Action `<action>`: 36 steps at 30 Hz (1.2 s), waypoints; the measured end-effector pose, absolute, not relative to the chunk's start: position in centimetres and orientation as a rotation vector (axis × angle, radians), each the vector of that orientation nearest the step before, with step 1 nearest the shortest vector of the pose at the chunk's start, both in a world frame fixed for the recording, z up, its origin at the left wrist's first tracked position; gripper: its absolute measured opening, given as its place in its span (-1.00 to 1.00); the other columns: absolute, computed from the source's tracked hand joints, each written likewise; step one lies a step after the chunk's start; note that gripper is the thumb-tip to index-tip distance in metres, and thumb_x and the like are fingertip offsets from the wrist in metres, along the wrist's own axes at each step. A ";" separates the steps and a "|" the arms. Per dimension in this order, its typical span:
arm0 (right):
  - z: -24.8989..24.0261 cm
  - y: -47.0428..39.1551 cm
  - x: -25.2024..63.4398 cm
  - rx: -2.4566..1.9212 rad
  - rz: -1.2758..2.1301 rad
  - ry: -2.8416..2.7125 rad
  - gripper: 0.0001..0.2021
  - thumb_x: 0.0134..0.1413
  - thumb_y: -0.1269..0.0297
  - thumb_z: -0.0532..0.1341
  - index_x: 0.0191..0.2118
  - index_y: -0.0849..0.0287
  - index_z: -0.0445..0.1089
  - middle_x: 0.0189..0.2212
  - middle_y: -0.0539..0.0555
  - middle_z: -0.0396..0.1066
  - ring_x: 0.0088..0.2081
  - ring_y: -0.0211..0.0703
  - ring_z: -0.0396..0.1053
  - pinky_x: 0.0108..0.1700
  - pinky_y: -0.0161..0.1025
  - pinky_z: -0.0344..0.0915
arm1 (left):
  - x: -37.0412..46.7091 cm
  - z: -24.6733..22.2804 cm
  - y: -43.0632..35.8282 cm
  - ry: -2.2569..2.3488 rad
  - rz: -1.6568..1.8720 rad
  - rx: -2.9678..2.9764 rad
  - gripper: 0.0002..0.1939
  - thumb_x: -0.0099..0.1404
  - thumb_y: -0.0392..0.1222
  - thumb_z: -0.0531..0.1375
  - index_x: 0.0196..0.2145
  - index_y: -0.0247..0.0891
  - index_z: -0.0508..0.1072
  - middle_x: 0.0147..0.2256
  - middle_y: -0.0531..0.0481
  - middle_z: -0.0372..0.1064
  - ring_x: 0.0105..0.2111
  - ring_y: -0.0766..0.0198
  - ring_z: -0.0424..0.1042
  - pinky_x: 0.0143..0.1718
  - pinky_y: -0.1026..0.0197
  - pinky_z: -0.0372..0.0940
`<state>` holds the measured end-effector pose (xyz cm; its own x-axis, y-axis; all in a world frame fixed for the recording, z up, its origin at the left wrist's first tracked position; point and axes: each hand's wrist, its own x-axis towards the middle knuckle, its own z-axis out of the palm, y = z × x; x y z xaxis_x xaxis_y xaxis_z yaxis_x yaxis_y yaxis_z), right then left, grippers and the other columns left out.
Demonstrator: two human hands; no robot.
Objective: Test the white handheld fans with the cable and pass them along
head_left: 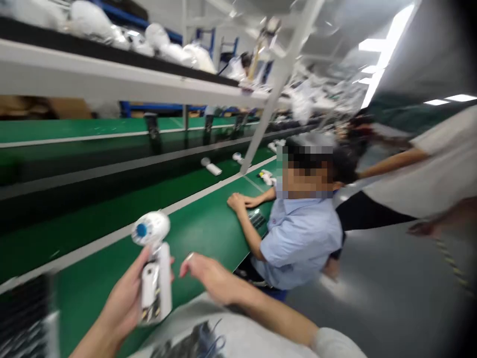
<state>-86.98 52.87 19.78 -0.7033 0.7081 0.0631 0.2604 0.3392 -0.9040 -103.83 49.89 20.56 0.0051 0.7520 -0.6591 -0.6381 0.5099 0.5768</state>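
A white handheld device with a round head and a blue disc on its front stands upright in my left hand. My left fingers and thumb wrap round its handle. The handle's casing looks open, with narrow inner parts and yellowish bits showing near the bottom. Just to the right, apart from the device, hovers my right hand over the green worktop. Its fingers are curled down and pressed together; a small shiny spot shows by them. Blur hides whether anything is pinched there.
At the right, a seated person in a light blue shirt rests both hands on the worktop. Similar white devices lie on the green conveyor belt. A dark tray is at lower left. A slanted white post rises beyond.
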 end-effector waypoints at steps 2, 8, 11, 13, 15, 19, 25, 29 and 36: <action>20.0 52.5 -86.5 -0.937 1.450 -2.072 -0.62 0.24 0.11 -0.23 -0.31 0.15 0.24 -0.49 -0.03 0.20 -0.43 -0.31 0.18 -0.33 -0.36 0.16 | -103.9 20.4 49.1 1.059 1.100 0.136 -0.68 0.24 -0.05 0.03 -0.36 -0.40 0.39 -0.49 -0.09 0.37 -0.57 0.28 0.37 -0.58 0.27 0.30; 19.9 52.2 -87.6 -0.904 1.493 -2.087 -0.67 0.22 0.14 -0.14 -0.43 0.18 0.22 -0.58 -0.08 0.13 -0.51 -0.34 0.09 -0.42 -0.37 0.04 | -103.7 19.7 49.1 0.931 1.146 0.171 -0.67 0.22 -0.01 0.06 -0.35 -0.39 0.38 -0.51 -0.06 0.36 -0.58 0.31 0.37 -0.56 0.30 0.30; 19.9 52.1 -87.8 -0.888 1.404 -2.148 -0.62 0.21 0.17 -0.12 -0.58 0.21 0.12 -0.59 -0.07 0.12 -0.50 -0.34 0.10 -0.41 -0.37 0.03 | -103.5 19.7 48.6 0.974 1.142 0.206 -0.68 0.22 -0.02 0.06 -0.34 -0.39 0.37 -0.50 -0.07 0.36 -0.60 0.30 0.36 -0.60 0.30 0.28; 19.7 52.1 -87.7 -0.940 1.324 -2.156 -0.61 0.20 0.15 -0.09 -0.62 0.20 0.03 -0.65 -0.09 0.02 -0.55 -0.36 0.03 -0.47 -0.37 -0.03 | -103.4 19.9 48.2 1.032 1.144 0.216 -0.71 0.22 -0.04 0.06 -0.34 -0.37 0.36 -0.52 -0.06 0.35 -0.61 0.28 0.36 -0.63 0.30 0.26; 19.6 51.9 -87.5 -0.978 1.285 -2.152 -0.59 0.18 0.13 -0.06 -0.63 0.20 -0.03 -0.68 -0.10 -0.07 -0.58 -0.37 -0.04 -0.52 -0.37 -0.08 | -103.1 20.1 47.9 1.083 1.150 0.217 -0.74 0.22 -0.07 0.06 -0.33 -0.35 0.34 -0.54 -0.04 0.33 -0.62 0.28 0.36 -0.63 0.29 0.26; 19.5 51.3 -87.1 -0.956 1.253 -2.196 -0.59 0.17 0.15 -0.04 -0.64 0.21 -0.04 -0.67 -0.11 -0.09 -0.58 -0.39 -0.06 -0.52 -0.36 -0.10 | -102.4 20.5 47.6 1.115 1.151 0.238 -0.79 0.22 -0.11 0.08 -0.34 -0.34 0.32 -0.50 -0.05 0.36 -0.62 0.31 0.35 -0.60 0.29 0.28; 20.1 51.8 -86.3 -0.785 1.274 -2.344 -0.60 0.17 0.24 -0.02 -0.66 0.22 -0.06 -0.67 -0.11 -0.08 -0.58 -0.39 -0.04 -0.49 -0.37 -0.07 | -102.5 20.2 47.3 1.147 1.082 0.372 -0.73 0.13 -0.04 0.16 -0.31 -0.29 0.29 -0.44 -0.03 0.36 -0.53 0.33 0.35 -0.51 0.29 0.28; 20.2 52.3 -86.0 -0.623 1.462 -2.414 -0.60 0.17 0.25 -0.03 -0.67 0.21 -0.03 -0.68 -0.11 -0.07 -0.59 -0.39 -0.04 -0.52 -0.38 -0.07 | -103.1 20.3 47.3 1.082 0.902 0.471 -0.68 0.11 -0.01 0.18 -0.31 -0.32 0.30 -0.45 -0.03 0.34 -0.51 0.34 0.34 -0.50 0.31 0.24; 19.9 51.9 -86.4 -0.769 1.341 -2.442 -0.67 0.21 0.24 -0.09 -0.53 0.21 0.21 -0.53 -0.04 0.23 -0.44 -0.32 0.18 -0.35 -0.35 0.07 | -103.4 20.6 47.4 1.165 0.907 0.496 -0.65 0.10 0.03 0.17 -0.31 -0.30 0.25 -0.42 -0.04 0.33 -0.48 0.31 0.34 -0.46 0.26 0.24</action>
